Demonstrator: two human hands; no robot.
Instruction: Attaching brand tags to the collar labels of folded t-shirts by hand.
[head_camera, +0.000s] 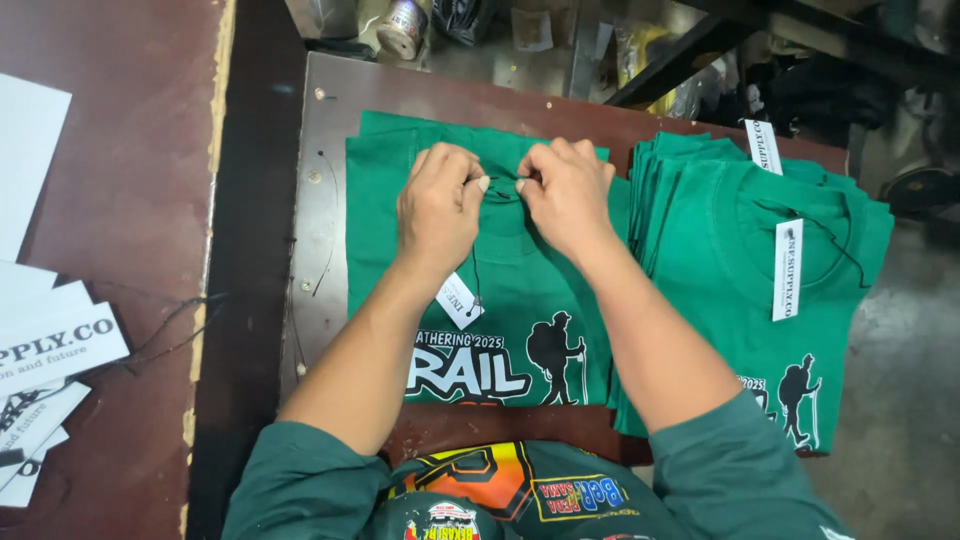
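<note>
Two hands, left hand (438, 205) and right hand (566, 190), pinch shut on the hang-tag string (476, 270) at the collar of a folded green T-shirt (520, 290), flat on the bench (330, 110), paper tag (459, 301) dangling below.

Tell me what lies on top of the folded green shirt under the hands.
On the green shirt rest the left hand and right hand at its collar, and a white tag on a thin string. The collar under the fingers is covered.
</note>
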